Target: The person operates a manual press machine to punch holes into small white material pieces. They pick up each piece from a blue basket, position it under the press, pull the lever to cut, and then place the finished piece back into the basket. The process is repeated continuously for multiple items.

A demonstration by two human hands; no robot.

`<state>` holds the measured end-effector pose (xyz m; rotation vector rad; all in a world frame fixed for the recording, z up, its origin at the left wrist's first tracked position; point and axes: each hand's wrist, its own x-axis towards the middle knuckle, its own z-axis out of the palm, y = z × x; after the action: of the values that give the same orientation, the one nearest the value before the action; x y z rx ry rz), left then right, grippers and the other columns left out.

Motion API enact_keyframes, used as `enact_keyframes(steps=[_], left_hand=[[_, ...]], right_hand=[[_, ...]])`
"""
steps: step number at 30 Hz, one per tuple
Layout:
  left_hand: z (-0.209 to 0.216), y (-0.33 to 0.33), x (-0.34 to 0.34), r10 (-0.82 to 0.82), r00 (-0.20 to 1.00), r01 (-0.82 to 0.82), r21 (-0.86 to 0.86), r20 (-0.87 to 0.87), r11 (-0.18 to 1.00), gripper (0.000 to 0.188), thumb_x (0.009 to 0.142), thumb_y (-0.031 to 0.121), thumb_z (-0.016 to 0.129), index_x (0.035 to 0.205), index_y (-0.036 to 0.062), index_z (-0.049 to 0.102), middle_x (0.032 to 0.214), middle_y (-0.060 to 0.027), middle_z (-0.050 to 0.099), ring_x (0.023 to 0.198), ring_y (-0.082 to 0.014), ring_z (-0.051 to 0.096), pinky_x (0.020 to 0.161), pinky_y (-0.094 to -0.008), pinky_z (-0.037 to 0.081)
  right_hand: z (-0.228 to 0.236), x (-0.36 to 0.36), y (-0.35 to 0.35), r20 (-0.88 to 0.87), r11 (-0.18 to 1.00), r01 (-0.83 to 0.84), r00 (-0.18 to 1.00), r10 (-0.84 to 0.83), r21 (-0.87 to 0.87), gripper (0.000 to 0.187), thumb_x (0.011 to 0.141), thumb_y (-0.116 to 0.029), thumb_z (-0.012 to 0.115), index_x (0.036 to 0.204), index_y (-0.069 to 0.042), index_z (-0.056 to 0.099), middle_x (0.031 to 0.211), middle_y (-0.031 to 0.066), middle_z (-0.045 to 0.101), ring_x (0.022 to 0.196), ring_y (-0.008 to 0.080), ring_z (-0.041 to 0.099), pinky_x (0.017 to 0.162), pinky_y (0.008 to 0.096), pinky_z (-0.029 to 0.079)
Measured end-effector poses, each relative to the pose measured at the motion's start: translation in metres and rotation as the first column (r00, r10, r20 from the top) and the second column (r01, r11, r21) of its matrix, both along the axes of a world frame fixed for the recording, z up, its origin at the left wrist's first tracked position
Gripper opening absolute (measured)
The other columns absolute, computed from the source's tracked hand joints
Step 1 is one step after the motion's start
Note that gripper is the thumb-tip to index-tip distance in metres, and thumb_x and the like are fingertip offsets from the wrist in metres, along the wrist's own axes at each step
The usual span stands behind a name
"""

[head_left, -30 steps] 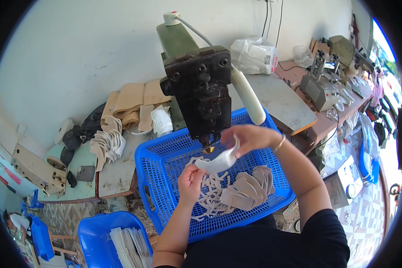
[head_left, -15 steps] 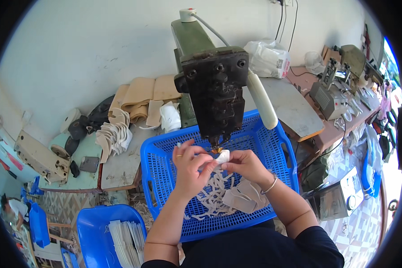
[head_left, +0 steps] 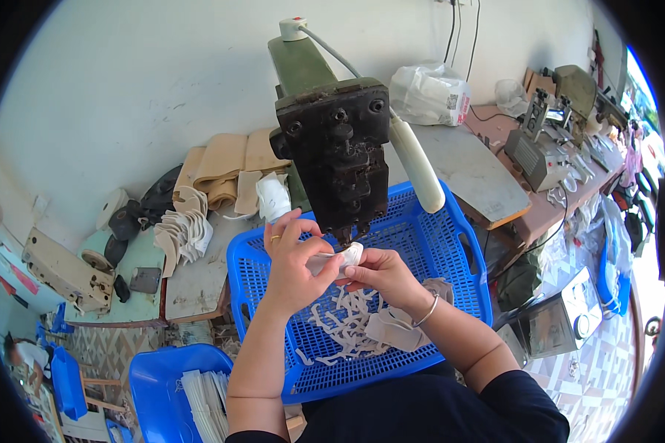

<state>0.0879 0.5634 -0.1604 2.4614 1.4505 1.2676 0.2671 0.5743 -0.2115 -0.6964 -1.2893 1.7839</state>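
Note:
Both hands hold one curved white fabric piece (head_left: 352, 255) just under the needle end of a dark sewing machine head (head_left: 340, 159). My left hand (head_left: 295, 262) pinches its left side between thumb and fingers, a ring showing on one finger. On the right side, my right hand (head_left: 380, 275) grips the piece with thumb and forefinger. Beneath the hands is a blue plastic basket (head_left: 241, 277) with narrow white trimmings (head_left: 340, 325) and several flat off-white pieces (head_left: 395, 330) in it. The exact contact between needle and fabric is too small to make out.
Stacked curved cut pieces (head_left: 187, 229) and folded tan sheets (head_left: 225, 162) lie on the left table. A blue chair (head_left: 155, 384) bears white strips (head_left: 203, 399). A pale lever (head_left: 417, 166) hangs beside the machine head. Another person (head_left: 29, 354) sits far left.
The view has shifted slightly. My hands still hold the white piece at the needle, and it appears turned, with more of it showing between my hands.

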Motion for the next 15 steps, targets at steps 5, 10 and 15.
enact_keyframes(steps=[5, 10, 15], left_hand=[[-0.008, -0.002, -0.002, 0.001, 0.999, -0.002, 0.026, 0.049, 1.000, 0.013, 0.064, 0.018, 0.073, 0.066, 0.0122, 0.061, 0.092, -0.0007, 0.052, 0.113, -0.0305, 0.043, 0.097, -0.0555, 0.021], [-0.024, -0.008, 0.002, 0.042, 0.986, -0.042, -0.003, 0.163, 0.999, 0.015, 0.067, 0.021, 0.073, 0.067, 0.0114, 0.062, 0.079, -0.0007, 0.056, 0.103, -0.0276, 0.051, 0.096, -0.0535, 0.024], [-0.042, -0.017, 0.015, 0.091, 0.955, -0.086, -0.030, 0.282, 0.996, 0.016, 0.069, 0.022, 0.073, 0.068, 0.0107, 0.063, 0.066, 0.0002, 0.058, 0.093, -0.0222, 0.058, 0.096, -0.0519, 0.025]], right_hand=[[0.000, -0.001, -0.001, 0.012, 1.000, 0.001, 1.000, -0.002, 0.020, 0.020, 0.086, -0.015, 0.062, 0.097, 0.000, 0.061, 0.086, 0.0083, 0.066, 0.078, 0.0114, 0.064, 0.069, 0.0224, 0.052], [0.000, 0.005, -0.002, 0.026, 0.998, 0.025, 0.999, -0.027, 0.059, 0.017, 0.084, -0.016, 0.063, 0.090, 0.000, 0.062, 0.077, 0.0043, 0.064, 0.069, 0.0076, 0.060, 0.063, 0.0203, 0.050], [0.001, 0.014, 0.000, 0.085, 0.992, 0.079, 0.993, -0.087, 0.101, 0.018, 0.083, -0.018, 0.066, 0.085, -0.001, 0.062, 0.071, 0.0004, 0.061, 0.061, 0.0042, 0.054, 0.056, 0.0175, 0.045]])
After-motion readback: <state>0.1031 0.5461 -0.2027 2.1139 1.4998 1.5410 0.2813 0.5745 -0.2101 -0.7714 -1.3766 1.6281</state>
